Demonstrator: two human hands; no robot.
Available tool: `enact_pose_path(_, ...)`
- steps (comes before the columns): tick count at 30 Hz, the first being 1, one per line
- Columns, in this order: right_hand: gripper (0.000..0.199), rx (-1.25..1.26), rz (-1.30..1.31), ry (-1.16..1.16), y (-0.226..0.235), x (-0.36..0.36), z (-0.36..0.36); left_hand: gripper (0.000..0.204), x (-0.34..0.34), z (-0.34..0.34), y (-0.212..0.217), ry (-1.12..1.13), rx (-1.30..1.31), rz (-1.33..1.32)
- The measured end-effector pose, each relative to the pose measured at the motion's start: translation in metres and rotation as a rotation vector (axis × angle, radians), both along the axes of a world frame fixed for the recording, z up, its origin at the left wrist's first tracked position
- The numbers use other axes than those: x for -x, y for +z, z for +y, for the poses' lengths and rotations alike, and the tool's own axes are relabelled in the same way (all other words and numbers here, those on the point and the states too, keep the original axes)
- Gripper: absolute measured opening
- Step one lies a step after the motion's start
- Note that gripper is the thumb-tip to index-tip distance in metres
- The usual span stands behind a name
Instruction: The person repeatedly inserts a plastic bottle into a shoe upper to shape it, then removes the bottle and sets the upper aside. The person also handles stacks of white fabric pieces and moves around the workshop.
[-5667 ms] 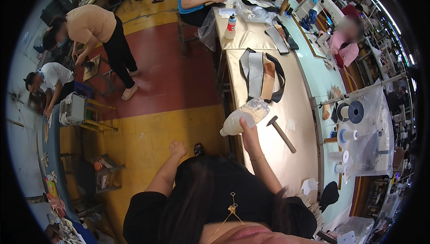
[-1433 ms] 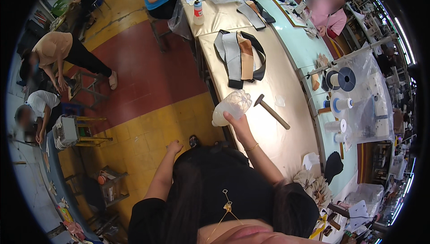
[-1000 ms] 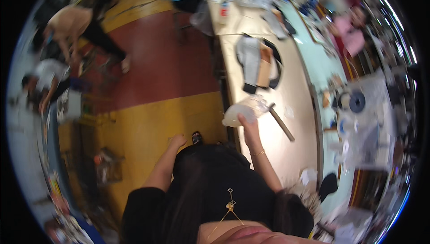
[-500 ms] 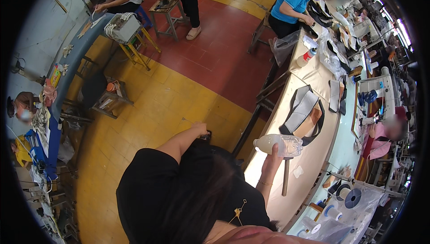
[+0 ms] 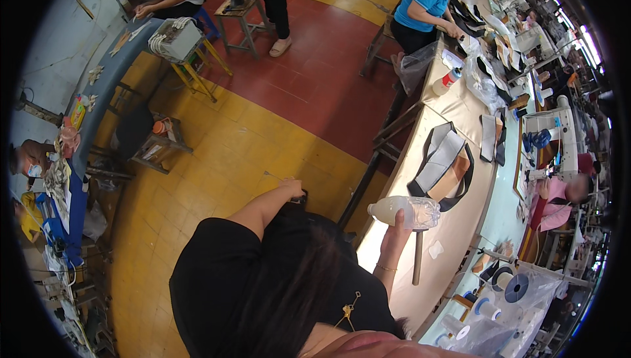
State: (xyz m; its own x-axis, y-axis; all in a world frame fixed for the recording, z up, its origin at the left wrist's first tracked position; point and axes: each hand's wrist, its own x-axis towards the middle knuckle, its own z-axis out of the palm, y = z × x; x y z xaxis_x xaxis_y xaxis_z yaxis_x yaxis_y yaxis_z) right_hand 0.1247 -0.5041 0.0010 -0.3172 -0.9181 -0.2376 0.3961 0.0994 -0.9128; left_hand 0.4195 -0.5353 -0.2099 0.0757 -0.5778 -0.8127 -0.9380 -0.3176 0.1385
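My right hand (image 5: 394,236) holds a clear plastic bottle (image 5: 414,212) from below, fingers curled round it. The bottle lies nearly sideways over the table's near edge, with cloudy whitish liquid inside. My left hand (image 5: 290,188) is closed, stretched forward over the yellow floor. A thin stick-like tool (image 5: 272,175) pokes out beyond its fingers; its kind is too small to make out. Just below the bottle, a tool with a wooden handle (image 5: 418,259) lies on the cream table (image 5: 394,302), its head partly hidden. Beyond the bottle lie black, grey and tan strap pieces (image 5: 449,154).
A red-and-white bottle (image 5: 447,81) stands farther up the table, near a co-worker in blue (image 5: 420,3). Thread spools (image 5: 487,309) sit at the right. Across the floor are a wooden stool (image 5: 161,141), a grey crate (image 5: 177,41) on yellow legs and a blue-grey bench (image 5: 108,89).
My view has shifted slightly. Both hands keep almost the same pose and hold. At the far left, the seated person's arms have moved.
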Motion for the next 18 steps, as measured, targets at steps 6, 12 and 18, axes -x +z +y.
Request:
enact_pose_path(6,0.064,-0.002,0.02,0.039,-0.0011,0.0029,0.0006,0.057,-0.0004,-0.0009,-0.002,-0.038,-0.018,-0.013)
enact_pose_path(12,0.063,-0.001,0.009,0.048,-0.0037,0.0023,0.0014,0.057,-0.0031,-0.0002,-0.0084,-0.05,-0.014,-0.013)
enact_pose_path(18,0.062,0.01,-0.003,0.011,-0.002,-0.0002,0.0035,0.057,-0.0028,0.003,0.0015,-0.035,-0.015,0.002)
